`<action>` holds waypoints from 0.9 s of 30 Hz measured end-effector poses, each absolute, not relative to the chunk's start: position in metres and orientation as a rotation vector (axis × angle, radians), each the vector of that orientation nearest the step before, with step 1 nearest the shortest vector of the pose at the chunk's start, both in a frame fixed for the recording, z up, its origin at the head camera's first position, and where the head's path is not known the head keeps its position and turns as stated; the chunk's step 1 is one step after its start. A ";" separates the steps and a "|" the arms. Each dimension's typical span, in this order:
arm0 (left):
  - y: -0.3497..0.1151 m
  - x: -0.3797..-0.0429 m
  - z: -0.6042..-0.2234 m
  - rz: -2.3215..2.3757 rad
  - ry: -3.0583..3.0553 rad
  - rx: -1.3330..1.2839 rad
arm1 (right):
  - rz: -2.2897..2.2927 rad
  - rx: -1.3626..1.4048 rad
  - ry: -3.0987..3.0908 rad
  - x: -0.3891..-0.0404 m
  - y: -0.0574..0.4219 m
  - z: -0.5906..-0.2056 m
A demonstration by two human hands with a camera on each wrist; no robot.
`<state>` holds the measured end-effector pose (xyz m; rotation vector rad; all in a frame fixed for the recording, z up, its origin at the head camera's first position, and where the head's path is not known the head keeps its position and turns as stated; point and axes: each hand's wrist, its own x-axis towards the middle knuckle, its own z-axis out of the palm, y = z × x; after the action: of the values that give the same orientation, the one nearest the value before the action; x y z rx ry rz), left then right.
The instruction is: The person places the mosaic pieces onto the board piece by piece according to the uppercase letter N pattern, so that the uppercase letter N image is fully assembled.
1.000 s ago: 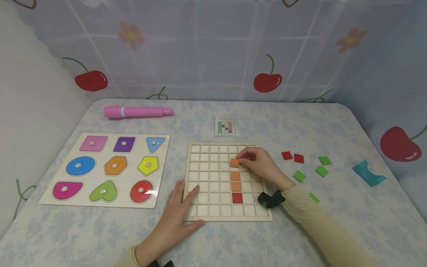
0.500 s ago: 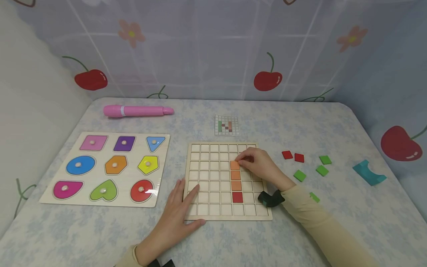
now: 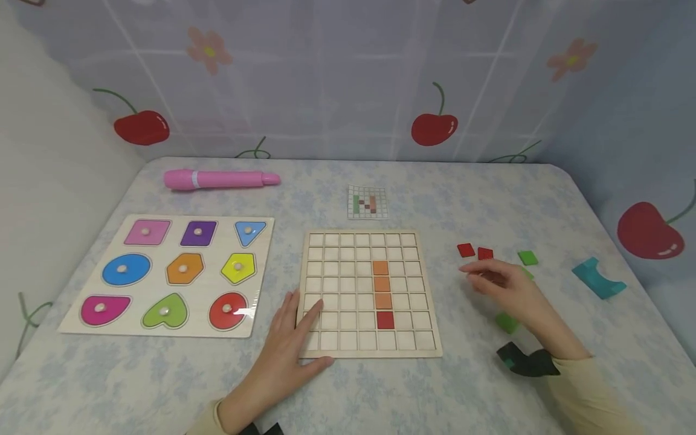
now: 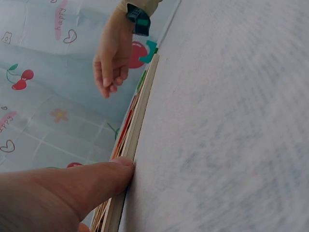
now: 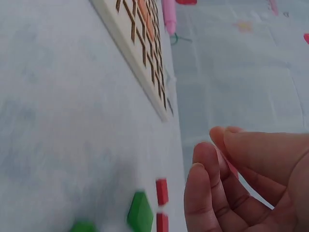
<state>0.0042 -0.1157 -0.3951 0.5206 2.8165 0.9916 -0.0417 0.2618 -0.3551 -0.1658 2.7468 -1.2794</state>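
A wooden grid board (image 3: 339, 353) lies in the middle of the table. In one column three orange tiles (image 3: 382, 284) and a red tile (image 3: 385, 319) sit in its cells. My left hand (image 3: 285, 350) rests with spread fingers on the board's left edge, its thumb (image 4: 104, 181) at the front edge. To the right of the board, my right hand (image 3: 513, 293) is over the loose tiles, fingers loosely curled. Two loose red tiles (image 3: 466, 249) lie just beyond its fingertips. Green tiles (image 3: 527, 258) lie around it, partly hidden. A bit of red between the fingers is unclear.
A small printed pattern card (image 3: 368, 202) lies behind the board. On the left is a knobbed shape puzzle (image 3: 203, 308), with a pink pen-shaped object (image 3: 228, 179) behind it. A teal curved piece (image 3: 598, 279) lies at the far right.
My right hand pressed an orange tile into its cell, let go and moved right to the loose tiles. The left hand stays on the board.
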 end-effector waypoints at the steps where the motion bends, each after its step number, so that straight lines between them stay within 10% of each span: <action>1: -0.116 0.004 -0.395 0.987 2.816 0.520 | -1.281 -0.135 2.746 -0.035 0.271 -0.355; 27: -0.116 0.003 -0.394 0.966 2.803 0.507 | -1.155 -0.522 2.823 0.004 0.327 -0.382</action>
<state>0.0033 -0.1160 -0.3941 0.5070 2.8030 0.9659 0.0039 0.3267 -0.3818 -0.5216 2.8233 -1.1545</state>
